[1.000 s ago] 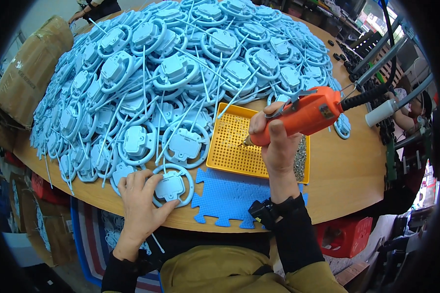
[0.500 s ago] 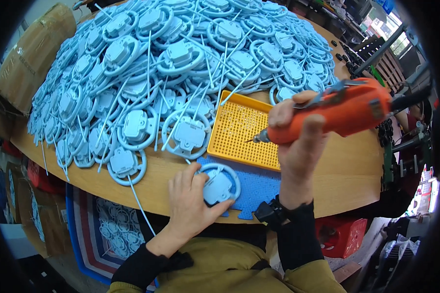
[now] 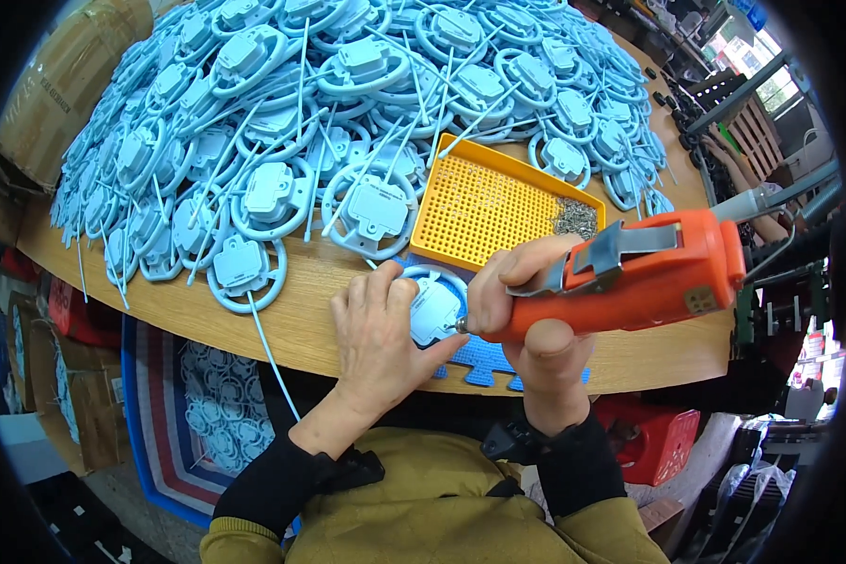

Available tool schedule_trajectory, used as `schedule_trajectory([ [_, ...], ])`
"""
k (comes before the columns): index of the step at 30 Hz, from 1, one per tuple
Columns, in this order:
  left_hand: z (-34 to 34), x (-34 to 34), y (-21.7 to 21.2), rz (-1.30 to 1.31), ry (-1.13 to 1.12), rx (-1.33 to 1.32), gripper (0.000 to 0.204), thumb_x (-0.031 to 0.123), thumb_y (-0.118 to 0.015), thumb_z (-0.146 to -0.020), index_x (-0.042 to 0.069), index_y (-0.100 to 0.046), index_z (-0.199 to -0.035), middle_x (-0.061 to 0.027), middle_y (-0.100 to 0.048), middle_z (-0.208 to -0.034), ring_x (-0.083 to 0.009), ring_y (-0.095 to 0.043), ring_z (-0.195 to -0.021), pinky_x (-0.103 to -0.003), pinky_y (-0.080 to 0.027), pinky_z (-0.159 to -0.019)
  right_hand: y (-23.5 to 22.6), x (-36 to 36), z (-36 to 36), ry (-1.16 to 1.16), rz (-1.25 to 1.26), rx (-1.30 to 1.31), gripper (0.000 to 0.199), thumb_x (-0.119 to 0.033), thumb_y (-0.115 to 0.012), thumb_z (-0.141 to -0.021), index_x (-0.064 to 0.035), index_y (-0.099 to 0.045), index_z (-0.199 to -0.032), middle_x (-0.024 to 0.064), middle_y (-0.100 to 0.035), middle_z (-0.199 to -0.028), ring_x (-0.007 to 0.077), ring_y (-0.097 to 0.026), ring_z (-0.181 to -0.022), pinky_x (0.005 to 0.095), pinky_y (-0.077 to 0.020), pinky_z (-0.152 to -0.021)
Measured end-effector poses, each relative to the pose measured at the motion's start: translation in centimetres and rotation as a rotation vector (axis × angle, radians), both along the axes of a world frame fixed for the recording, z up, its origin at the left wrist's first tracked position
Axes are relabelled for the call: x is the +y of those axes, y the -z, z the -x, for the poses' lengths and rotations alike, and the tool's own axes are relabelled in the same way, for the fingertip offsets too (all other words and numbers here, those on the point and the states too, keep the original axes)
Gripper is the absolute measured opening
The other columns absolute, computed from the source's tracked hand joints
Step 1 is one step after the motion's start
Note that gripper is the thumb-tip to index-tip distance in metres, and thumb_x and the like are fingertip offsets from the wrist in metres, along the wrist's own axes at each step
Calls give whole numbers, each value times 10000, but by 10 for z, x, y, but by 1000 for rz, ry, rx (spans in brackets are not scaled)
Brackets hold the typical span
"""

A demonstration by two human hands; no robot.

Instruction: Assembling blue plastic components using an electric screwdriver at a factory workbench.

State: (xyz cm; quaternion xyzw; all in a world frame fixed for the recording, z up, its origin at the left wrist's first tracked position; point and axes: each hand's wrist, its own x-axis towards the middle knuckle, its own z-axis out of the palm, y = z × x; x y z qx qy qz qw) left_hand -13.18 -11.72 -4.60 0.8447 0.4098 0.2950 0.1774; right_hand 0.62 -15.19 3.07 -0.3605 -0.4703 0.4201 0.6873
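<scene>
Seemingly they're fastening — left hand (image 3: pixel 378 324) holding the wheel (image 3: pixel 430 308), right hand (image 3: pixel 553 370) gripping the driver (image 3: pixel 630 291), next likely needing straight pressure.

Orange driver (image 3: pixel 630 277) in right grip (image 3: pixel 543 359), tip (image 3: pixel 462 325) over blue wheel (image 3: pixel 432 308)
</scene>
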Motion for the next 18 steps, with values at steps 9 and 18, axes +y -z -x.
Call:
schedule_trajectory([
  [9, 1, 4, 0, -64, 16, 37, 621, 374, -822, -576, 44, -492, -986, -151, -483, -1146, -290, -459, -998, -418, -326, -821, 14, -3, 3, 38, -19, -184, 551, -467, -765, -722, -36, -491, -929, 53, -536, -642, 179, -538, -572, 291, -453, -512],
  [18, 14, 8, -6, -17, 41, 21, 604, 369, -804, -603, 26, -494, -990, -160, -497, -1141, -304, -466, -1006, -422, -324, -840, 2, 20, -16, -10, -131, 12, 428, -371, -713, -780, -30, -513, -944, 44, -529, -653, 142, -518, -576, 258, -424, -517],
])
